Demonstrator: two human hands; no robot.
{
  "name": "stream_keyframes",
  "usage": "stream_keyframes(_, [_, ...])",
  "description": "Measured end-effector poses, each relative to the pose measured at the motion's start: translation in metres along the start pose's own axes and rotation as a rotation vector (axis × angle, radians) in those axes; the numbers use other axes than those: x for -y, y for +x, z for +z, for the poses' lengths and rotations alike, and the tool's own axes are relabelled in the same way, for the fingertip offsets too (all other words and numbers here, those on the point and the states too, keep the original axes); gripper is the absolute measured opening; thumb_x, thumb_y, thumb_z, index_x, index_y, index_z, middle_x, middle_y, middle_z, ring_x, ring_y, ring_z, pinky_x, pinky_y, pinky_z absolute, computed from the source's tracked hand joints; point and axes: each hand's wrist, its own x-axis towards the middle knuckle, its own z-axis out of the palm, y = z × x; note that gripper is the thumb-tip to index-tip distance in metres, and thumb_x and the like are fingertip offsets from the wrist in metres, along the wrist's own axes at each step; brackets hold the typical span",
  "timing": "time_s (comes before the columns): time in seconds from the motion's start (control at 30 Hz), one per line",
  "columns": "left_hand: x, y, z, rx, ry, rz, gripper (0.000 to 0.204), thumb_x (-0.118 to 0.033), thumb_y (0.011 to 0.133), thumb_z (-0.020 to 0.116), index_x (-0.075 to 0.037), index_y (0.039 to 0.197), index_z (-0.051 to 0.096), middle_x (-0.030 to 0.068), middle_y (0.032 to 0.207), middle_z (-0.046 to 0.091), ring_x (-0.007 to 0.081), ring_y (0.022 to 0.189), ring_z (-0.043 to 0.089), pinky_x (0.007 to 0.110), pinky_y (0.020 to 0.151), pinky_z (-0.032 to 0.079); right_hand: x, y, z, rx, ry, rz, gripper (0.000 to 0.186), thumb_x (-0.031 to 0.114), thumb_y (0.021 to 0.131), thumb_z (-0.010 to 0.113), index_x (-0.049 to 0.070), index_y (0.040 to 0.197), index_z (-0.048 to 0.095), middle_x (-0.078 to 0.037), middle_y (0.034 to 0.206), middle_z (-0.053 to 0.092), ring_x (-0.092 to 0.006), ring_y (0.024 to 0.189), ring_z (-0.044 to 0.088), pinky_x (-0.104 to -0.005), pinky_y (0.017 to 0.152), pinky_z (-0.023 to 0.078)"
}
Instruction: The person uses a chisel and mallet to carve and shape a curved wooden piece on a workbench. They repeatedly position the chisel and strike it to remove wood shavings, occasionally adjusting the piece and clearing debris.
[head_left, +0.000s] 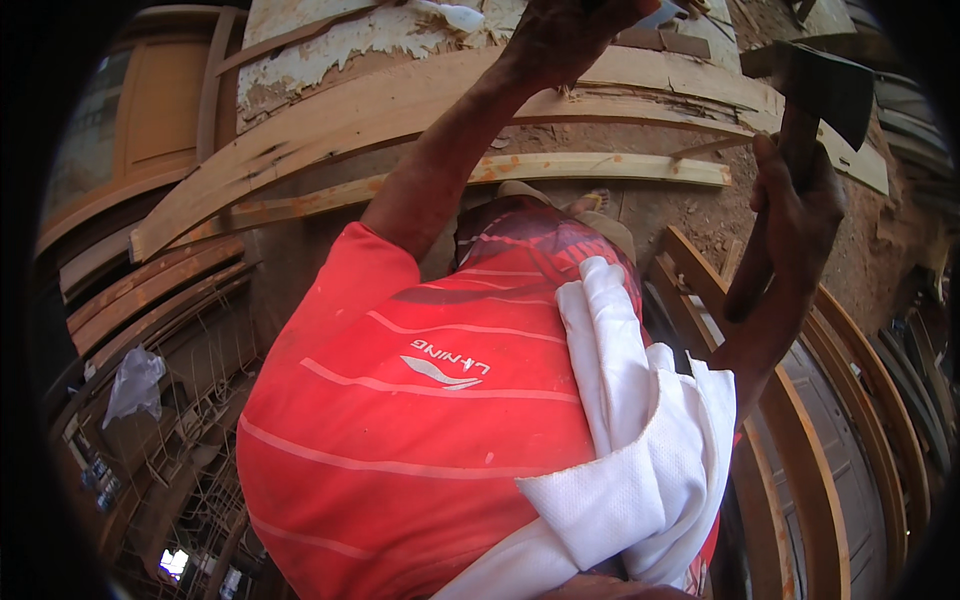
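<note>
My right hand is closed round the wooden handle of a hatchet, raised at the right with its dark metal head uppermost. The handle's lower end sticks out below my fist. My left arm reaches forward over a long pale plank. At the top edge my left hand is partly cut off, its fingers mostly out of sight. Close to those fingers is a small bluish-white thing whose kind I cannot make out.
A narrower timber strip lies nearer me. Wooden frames stand close at my right, and stacked boards at the left. A white cloth hangs over my red shirt. Reddish dirt ground shows beyond my feet.
</note>
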Motion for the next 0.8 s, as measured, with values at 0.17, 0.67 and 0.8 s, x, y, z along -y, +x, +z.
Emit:
stream_keyframes(0.17, [0.004,-0.001,-0.003,0.018,-0.088,-0.016,0.034,-0.029,0.098,0.073,-0.01,0.11,0.047,-0.0042,0.077,0.051,0.0043,0.066,0.047,0.025,0.055,0.04,0.003,-0.005,0.005,0.001,-0.009,0.033,0.029,0.027,0.09,0.082,0.003,0.092,0.066,0.0,0.066,0.061,-0.007,0.057,0.055,-0.0262,0.053,0.042])
stream_keyframes(0.67, [-0.018,-0.009,-0.01,0.014,0.217,-0.13,0.046,-0.035,0.095,0.075,-0.003,0.119,0.054,0.0018,0.086,0.059,0.0107,0.076,0.056,0.032,0.066,0.049,0.007,-0.01,0.018,0.035,-0.001,0.037,0.028,0.025,0.089,0.082,0.003,0.092,0.066,-0.001,0.069,0.062,-0.0084,0.058,0.057,-0.0277,0.053,0.045])
stream_keyframes(0.8, [-0.009,-0.015,-0.012,0.017,0.172,-0.069,0.048,-0.034,0.095,0.075,-0.003,0.124,0.052,0.0027,0.088,0.061,0.0113,0.077,0.057,0.032,0.067,0.05,0.011,-0.009,0.024,0.079,-0.003,0.01,0.027,0.024,0.089,0.081,0.002,0.091,0.065,-0.001,0.069,0.061,-0.0091,0.058,0.057,-0.029,0.054,0.045])
